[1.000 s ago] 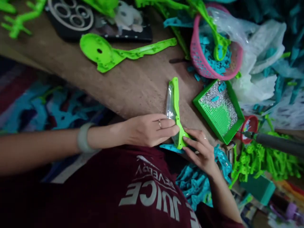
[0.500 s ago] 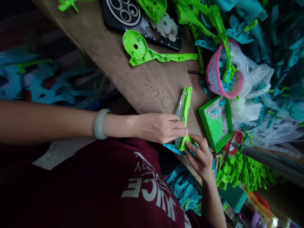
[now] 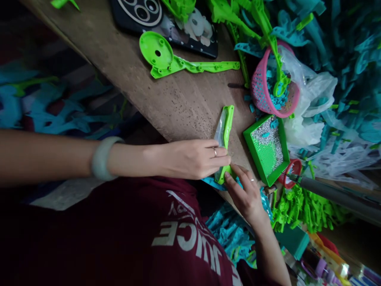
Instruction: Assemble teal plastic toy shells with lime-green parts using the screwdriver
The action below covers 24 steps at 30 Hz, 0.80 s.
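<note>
While the person is leaning over the wooden table (image 3: 178, 99), both hands are meeting at the near end of a slim green plastic part (image 3: 226, 127) with a clear piece along its left side. The part is lying near the table's front edge, its long axis running away from the person toward the pink basket (image 3: 262, 95), so that only the near end is within the fingers. The left hand (image 3: 190, 159) is lying across that end from the left, fingers extended and closed together, fingertips pressing on the part. The right hand (image 3: 245, 190) is coming up from below and to the right, its fingers narrowly curled, with the fingertips touching the part's lower tip. Whether it is pinching or only touching cannot be told. Just to the right, a green tray (image 3: 253, 137) of small silvery pieces is sitting, closer to the right hand.
</note>
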Each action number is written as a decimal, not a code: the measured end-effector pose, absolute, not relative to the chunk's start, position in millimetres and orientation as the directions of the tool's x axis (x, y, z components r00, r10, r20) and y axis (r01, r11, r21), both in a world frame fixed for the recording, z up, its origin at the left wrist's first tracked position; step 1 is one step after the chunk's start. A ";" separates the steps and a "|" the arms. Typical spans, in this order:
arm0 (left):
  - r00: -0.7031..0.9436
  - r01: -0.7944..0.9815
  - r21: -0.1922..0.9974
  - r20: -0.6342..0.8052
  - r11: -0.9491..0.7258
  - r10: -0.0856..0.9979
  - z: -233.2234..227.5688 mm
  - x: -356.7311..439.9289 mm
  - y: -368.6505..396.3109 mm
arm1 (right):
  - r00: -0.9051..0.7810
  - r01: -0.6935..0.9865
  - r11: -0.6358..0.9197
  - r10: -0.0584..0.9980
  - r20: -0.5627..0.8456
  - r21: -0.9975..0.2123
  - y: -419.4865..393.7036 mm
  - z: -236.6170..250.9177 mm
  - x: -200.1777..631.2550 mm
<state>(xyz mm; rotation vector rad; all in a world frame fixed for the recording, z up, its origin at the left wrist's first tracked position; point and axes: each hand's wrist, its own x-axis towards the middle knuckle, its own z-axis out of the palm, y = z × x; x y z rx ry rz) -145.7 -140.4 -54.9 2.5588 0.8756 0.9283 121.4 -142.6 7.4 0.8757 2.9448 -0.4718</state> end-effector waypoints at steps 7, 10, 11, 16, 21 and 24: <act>0.550 0.494 0.354 0.581 -0.794 0.600 -65.8 -122.2 -175.6 | -0.864 0.455 0.779 0.503 -0.003 -0.431 -128.6 -3.1 125.9; 0.551 0.485 0.331 0.603 -0.809 0.577 -71.9 -119.9 -174.5 | -0.875 0.424 0.770 0.483 0.002 -0.476 -119.6 -3.8 126.9; 0.568 0.473 0.325 0.598 -0.819 0.565 -73.0 -120.6 -171.1 | -0.883 0.411 0.783 0.469 0.009 -0.466 -117.4 -3.7 127.2; 0.623 0.412 0.317 0.586 -0.854 0.519 -75.8 -123.4 -154.0 | -0.912 0.346 0.825 0.407 0.045 -0.447 -110.9 -6.0 129.7; 0.621 0.410 0.274 0.615 -0.870 0.487 -78.6 -121.5 -154.2 | -0.904 0.384 0.839 0.426 0.026 -0.386 -115.1 -12.3 135.2; 0.647 0.396 0.337 0.558 -0.854 0.520 -79.1 -121.6 -153.8 | -0.885 0.432 0.821 0.465 0.000 -0.373 -119.2 -7.0 135.7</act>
